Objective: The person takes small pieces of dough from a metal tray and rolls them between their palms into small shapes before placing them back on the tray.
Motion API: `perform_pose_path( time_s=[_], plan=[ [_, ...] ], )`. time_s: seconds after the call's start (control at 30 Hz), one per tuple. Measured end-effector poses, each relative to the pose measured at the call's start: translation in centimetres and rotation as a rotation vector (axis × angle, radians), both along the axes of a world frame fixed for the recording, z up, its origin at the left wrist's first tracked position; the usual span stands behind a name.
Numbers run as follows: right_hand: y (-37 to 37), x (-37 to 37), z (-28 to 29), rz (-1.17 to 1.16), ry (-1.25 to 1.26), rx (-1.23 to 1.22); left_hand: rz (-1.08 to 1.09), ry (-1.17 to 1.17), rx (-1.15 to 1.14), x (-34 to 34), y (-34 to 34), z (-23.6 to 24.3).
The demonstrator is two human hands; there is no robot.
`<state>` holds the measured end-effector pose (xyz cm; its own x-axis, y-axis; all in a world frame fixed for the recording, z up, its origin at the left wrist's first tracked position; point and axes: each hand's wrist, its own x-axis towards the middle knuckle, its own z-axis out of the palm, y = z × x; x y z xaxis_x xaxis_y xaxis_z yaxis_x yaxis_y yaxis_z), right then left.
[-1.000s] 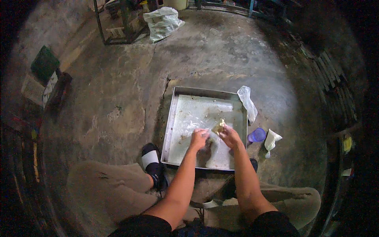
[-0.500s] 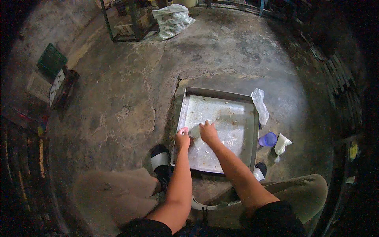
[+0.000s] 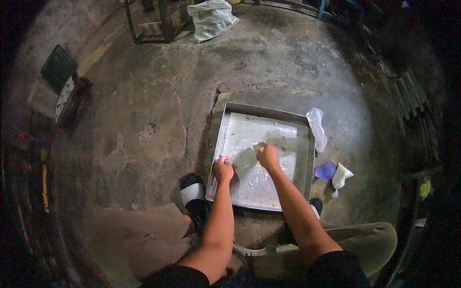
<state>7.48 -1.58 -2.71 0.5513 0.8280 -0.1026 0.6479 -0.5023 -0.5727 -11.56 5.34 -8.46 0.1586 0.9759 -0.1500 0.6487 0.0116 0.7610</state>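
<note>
The right hand [image 3: 268, 156] is out over the middle of the metal tray [image 3: 269, 114], its fingers pinched on a small pale piece [image 3: 256, 147]; the blur hides exactly what the piece is. The left hand [image 3: 223, 169] is curled at the tray's left side, well apart from the right hand, with something pinkish-white at its fingertips; whether it grips the rim or holds a thing, I cannot tell.

The tray is square and shallow, with upright walls, and sits on the concrete floor [image 3: 144, 96] in front of the person. White flakes [image 3: 251, 183] and smears are scattered over its bottom, some of them between the two forearms.

Just beyond the right wall, toward the far corner, lies a crumpled translucent plastic bag [image 3: 317, 130]. Nearer, also to the right, are a purple-blue plastic cup [image 3: 325, 171] and, just beside it, a tied bag of white contents [image 3: 341, 177].

At the near left corner is the person's left foot in a black-and-white slipper [image 3: 192, 191]; the other foot shows partly at the near right corner. Brown trousers [image 3: 139, 235] spread on both sides. Far off stand a white woven sack [image 3: 212, 20] and, left of it, a dark frame [image 3: 165, 24]. A green panel [image 3: 58, 68] leans at the far left.
</note>
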Motion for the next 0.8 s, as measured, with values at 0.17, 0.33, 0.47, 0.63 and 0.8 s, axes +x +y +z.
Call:
perform_pose_path(
  time_s=[0.17, 0.33, 0.47, 0.63, 0.8],
  plan=[
    [1.0, -2.9, -3.1, 0.089, -0.21, -0.09, -0.033, 0.0, -0.061, 1.8, -0.8, 2.0],
    [0.6, -2.8, -3.7, 0.335, -0.348, 0.103, -0.085, 0.048, -0.095, -0.3, -0.8, 0.7],
    [4.5, 0.9, -0.3, 0.193, -0.079, -0.127, 0.017, 0.085, -0.122, -2.0, 0.8, -0.4],
    [0.5, 1.9, -4.1, 0.193, -0.298, -0.068, -0.065, -0.052, -0.15, 1.5, -0.6, -0.8],
    [-2.5, -5.5, -2.8, 0.397, -0.41, 0.071, -0.02, -0.064, -0.178, 0.6, -0.7, -1.6]
  ],
)
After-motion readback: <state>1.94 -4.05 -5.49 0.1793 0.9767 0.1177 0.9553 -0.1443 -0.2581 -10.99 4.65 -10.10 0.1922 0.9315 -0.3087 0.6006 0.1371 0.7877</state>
